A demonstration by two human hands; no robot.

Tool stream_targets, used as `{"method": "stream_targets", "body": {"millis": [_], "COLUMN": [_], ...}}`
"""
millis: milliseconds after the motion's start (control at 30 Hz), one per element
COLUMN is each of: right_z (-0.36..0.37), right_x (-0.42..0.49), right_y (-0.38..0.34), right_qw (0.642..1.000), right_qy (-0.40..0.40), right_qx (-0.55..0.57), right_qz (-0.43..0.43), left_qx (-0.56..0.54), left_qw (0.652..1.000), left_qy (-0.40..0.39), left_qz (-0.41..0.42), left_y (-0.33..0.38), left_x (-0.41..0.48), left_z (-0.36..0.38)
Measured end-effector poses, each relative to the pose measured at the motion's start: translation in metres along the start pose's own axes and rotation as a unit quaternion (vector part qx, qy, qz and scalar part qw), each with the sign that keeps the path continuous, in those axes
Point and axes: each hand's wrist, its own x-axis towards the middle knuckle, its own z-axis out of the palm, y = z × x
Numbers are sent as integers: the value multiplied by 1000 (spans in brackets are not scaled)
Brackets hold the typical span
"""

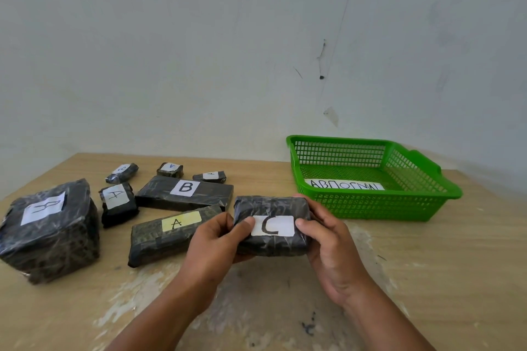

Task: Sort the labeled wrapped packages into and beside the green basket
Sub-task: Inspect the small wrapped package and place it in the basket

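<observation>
I hold a black wrapped package labelled C (271, 209) just above the table, in front of the green basket (379, 206). My left hand (214, 248) grips its left end, thumb on the label's edge. My right hand (330, 245) grips its right end. The basket holds only a white paper label. To the left lie a long package A (159, 239), a long package B (159, 194), a big package B (51, 231) and a small package A (118, 204).
Three little wrapped packages (122, 173) (170, 170) (209, 177) lie near the table's far edge. A pale wall stands right behind the wooden table (456, 279). Worn, paint-scuffed wood shows under my forearms.
</observation>
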Motion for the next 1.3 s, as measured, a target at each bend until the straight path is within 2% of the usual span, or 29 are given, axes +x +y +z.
{"method": "stream_targets", "body": {"millis": [167,300,433,700,767,833,900,1000,1133,1200,1300], "right_z": [0,1,1,-3,-3,-2,1,8,9,5,-1], "right_x": [0,-2,-7,-4,-4,-4,-6,-14,-14,-6,4], "right_y": [3,3,2,0,1,2,3,-2,-9,-17,-37], "right_qw": [1000,996,990,985,969,930,905,889,886,882,890], "right_qy": [5,25,-20,-44,-15,23,44,33,36,58,64], "right_qx": [-26,-80,-123,-151,-228,-341,-389,-408,-395,-384,-371], "right_qz": [-1,-40,-68,-64,-89,-134,-167,-207,-242,-267,-258], "left_qx": [8,5,-15,10,6,6,-1,-14,-38,-52,-47], "left_qw": [1000,999,998,996,995,995,994,991,989,988,986], "left_qy": [11,19,28,-38,-25,-6,8,16,29,14,-24], "left_qz": [18,44,53,82,92,97,105,129,141,142,159], "left_y": [2,2,-2,-1,0,1,1,3,11,21,38], "left_x": [0,0,3,-1,-3,-3,-4,-8,-10,-7,-1], "left_z": [0,-1,-1,-9,-7,-4,-1,4,7,7,10]}}
